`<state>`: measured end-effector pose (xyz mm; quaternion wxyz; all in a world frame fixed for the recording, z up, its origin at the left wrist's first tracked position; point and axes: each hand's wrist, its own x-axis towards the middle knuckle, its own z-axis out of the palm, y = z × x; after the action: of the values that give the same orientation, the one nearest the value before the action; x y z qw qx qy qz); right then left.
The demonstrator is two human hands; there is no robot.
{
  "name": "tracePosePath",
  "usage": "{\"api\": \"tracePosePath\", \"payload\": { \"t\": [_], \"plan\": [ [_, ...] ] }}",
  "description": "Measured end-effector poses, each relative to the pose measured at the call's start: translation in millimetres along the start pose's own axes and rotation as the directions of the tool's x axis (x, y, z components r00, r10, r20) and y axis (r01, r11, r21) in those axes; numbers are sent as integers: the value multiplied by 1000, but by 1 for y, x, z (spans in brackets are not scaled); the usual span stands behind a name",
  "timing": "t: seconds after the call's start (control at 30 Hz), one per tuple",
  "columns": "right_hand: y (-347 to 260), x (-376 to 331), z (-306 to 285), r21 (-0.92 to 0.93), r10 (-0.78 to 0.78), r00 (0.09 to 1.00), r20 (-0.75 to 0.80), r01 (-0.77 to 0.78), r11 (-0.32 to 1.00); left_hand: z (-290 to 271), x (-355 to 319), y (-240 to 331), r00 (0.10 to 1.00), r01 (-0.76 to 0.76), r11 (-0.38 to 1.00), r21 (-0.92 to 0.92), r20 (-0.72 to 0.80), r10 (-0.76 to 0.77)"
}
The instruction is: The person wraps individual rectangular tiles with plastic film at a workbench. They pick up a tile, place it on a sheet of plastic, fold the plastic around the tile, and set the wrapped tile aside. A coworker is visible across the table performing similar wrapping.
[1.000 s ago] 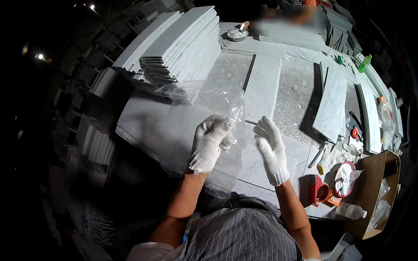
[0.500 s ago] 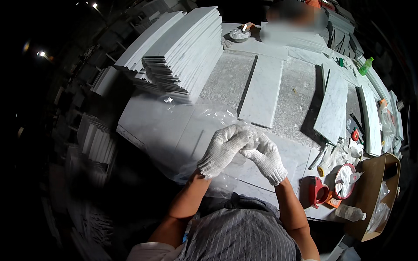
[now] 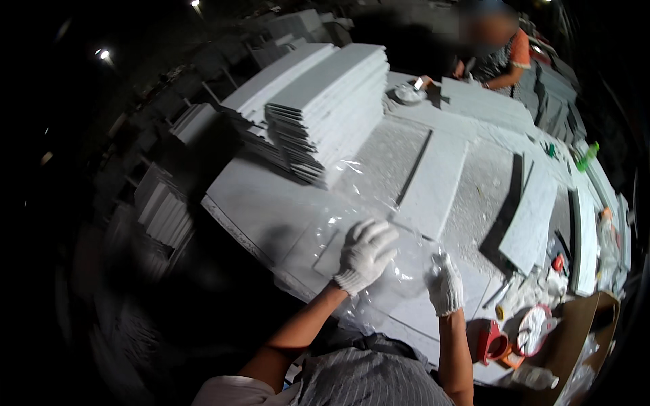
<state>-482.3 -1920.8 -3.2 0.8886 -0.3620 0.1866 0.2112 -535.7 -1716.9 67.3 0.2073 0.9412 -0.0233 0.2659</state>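
A crumpled clear plastic bag [image 3: 404, 268] lies across the near part of the pale stone table, in front of my body. My left hand [image 3: 367, 257], in a white knitted glove, rests over the bag with its fingers spread. To the right, my right hand [image 3: 447, 287], gloved the same way, is closed with a bit of the plastic at its fingers. The bag's outline blurs into the white surface, so its full extent is hard to make out. Just beyond it lies a long white marble slab [image 3: 437, 179].
Tall stacks of marble slabs [image 3: 328, 81] stand at the far left. At right are more slabs [image 3: 531, 220], a red tape dispenser [image 3: 489, 342], a bowl of white paste [image 3: 535, 329], a plastic bottle [image 3: 535, 377] and a cardboard box [image 3: 579, 342]. A co-worker [image 3: 504, 64] stands across the table.
My hands, together at the plastic before, have come apart: the left opened and lies over the bag, while the right moved rightward holding plastic. The view has shifted, and the co-worker shows more.
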Motion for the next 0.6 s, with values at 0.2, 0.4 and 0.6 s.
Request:
{"api": "tracePosePath", "payload": {
  "t": [0.2, 0.4, 0.6],
  "plan": [
    [41, 90, -139, 68, -22, 995, -101, 29, 997, 78, -77, -41, 850, 2, 998, 60, 526, -34],
    [27, 33, -125, -44, -154, 963, -221, 147, 988, 91, -102, -37, 788, 10, 982, 188, 603, -123],
    [53, -18, -143, -654, -297, 916, -270, 52, 755, 124, -102, -36, 885, -257, 958, 125, 428, 182]
  ]
}}
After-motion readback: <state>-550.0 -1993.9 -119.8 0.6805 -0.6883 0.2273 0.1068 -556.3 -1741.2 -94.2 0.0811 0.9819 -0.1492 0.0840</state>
